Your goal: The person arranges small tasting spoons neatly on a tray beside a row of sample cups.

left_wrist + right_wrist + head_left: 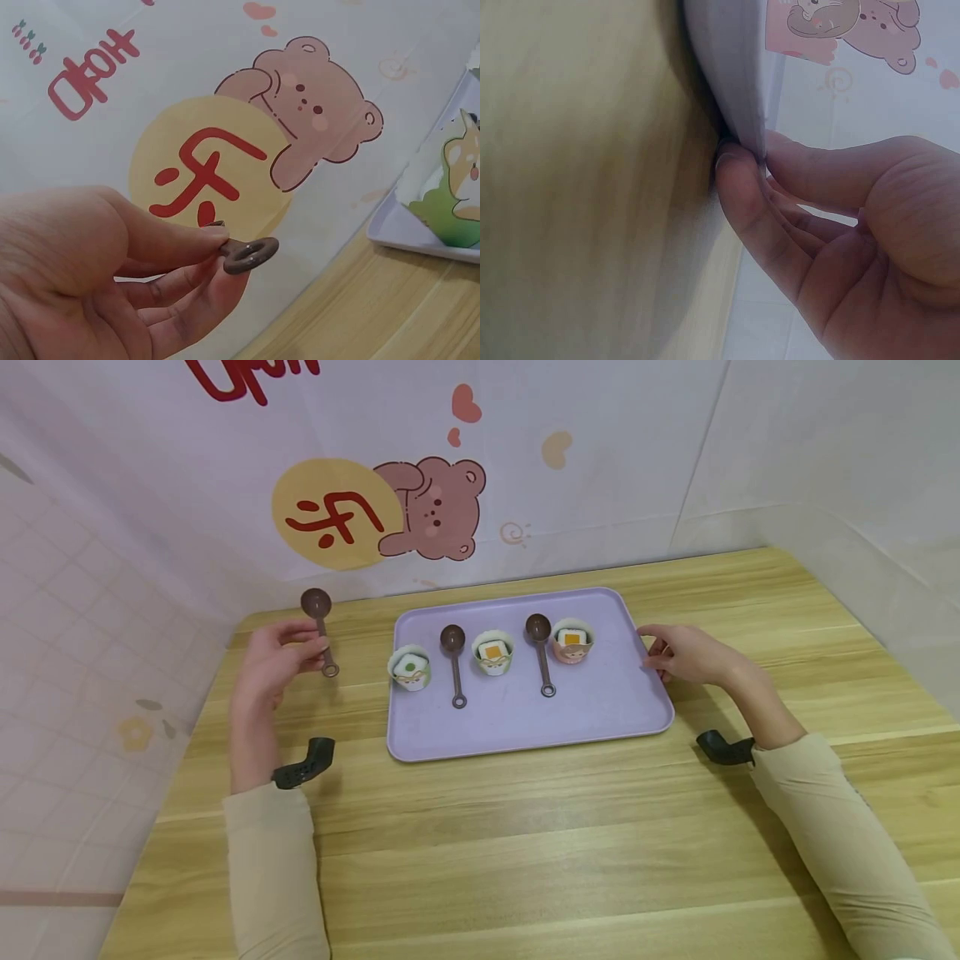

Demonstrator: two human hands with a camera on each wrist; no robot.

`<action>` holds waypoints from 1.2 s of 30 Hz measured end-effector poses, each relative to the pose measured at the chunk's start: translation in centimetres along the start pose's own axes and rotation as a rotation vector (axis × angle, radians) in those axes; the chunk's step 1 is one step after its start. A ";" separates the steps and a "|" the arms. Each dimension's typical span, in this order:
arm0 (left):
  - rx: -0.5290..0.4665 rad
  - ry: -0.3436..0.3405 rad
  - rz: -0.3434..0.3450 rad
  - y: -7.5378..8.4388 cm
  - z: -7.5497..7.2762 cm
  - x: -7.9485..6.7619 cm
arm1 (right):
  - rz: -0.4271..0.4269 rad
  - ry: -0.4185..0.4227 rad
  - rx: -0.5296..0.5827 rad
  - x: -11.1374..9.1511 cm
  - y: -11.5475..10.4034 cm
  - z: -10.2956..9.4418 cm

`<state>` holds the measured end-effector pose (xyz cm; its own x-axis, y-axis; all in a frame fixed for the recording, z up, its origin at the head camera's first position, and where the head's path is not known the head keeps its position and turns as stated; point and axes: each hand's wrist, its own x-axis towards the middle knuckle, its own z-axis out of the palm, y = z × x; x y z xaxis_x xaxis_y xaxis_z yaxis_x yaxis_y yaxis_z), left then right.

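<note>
My left hand [277,658] pinches the handle of a brown measuring spoon [316,605] above the table, left of the tray. In the left wrist view, the ringed handle end [253,255] pokes out past the thumb, and the bowl is hidden. At the right rim of the lilac tray [510,727], my right hand [693,656] pinches the edge between thumb and fingers, as the right wrist view shows. On the tray lie two more brown spoons [455,665] [543,653] among three paper cups [410,668] [492,653] [572,642], each holding a small white block.
The wooden table [525,860] runs back to a white printed curtain [600,485] with a bear on it. More of the pale curtain [60,693] hangs along the left side.
</note>
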<state>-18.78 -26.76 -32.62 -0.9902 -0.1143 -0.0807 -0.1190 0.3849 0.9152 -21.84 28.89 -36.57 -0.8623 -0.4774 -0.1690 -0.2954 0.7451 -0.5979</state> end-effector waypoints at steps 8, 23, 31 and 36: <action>-0.019 -0.011 0.037 0.5 0.8 0.0 | 0.005 0.005 -0.003 0.1 0.0 0.1; -0.054 -0.029 0.052 2.2 2.3 -0.3 | 0.000 0.003 -0.003 0.1 0.0 0.0; -0.073 -0.053 0.066 2.9 2.9 -0.4 | -0.002 0.002 -0.007 0.1 0.1 0.0; -0.088 -0.056 0.072 3.5 3.5 -0.6 | 0.003 0.000 -0.010 0.1 0.0 0.0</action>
<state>-18.81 -22.16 -30.72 -0.9988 -0.0367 -0.0332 -0.0429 0.3081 0.9504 -21.92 28.90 -36.59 -0.8630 -0.4754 -0.1708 -0.2971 0.7511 -0.5895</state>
